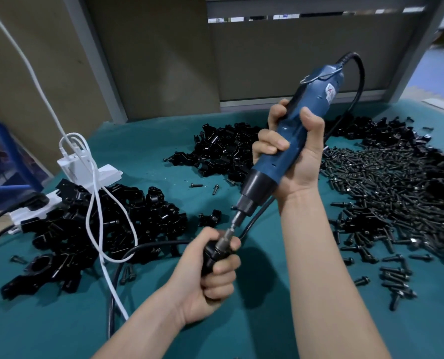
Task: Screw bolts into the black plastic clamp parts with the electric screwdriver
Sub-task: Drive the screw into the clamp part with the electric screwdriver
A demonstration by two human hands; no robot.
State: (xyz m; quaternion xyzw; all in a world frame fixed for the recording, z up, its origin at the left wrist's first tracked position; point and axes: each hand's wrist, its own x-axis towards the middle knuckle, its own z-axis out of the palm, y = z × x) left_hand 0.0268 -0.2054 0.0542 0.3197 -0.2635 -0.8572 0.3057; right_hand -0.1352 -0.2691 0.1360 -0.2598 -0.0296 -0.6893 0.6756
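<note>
My right hand (290, 154) grips the blue electric screwdriver (288, 141), tilted with its bit pointing down and to the left. The metal bit (228, 235) meets a black plastic clamp part (211, 255) that my left hand (210, 275) holds in a fist above the green table. The bolt under the bit is hidden by my fingers. A big heap of black bolts (386, 193) lies to the right. Piles of black clamp parts lie at the left (91, 229) and at the back middle (223, 151).
A white power strip (34, 211) with a charger (73, 169) and looping white cable (96, 203) sits at the left. The screwdriver's black cord (148, 248) runs across the green mat (151, 141). Single bolts (197, 185) lie loose. A grey partition wall stands behind.
</note>
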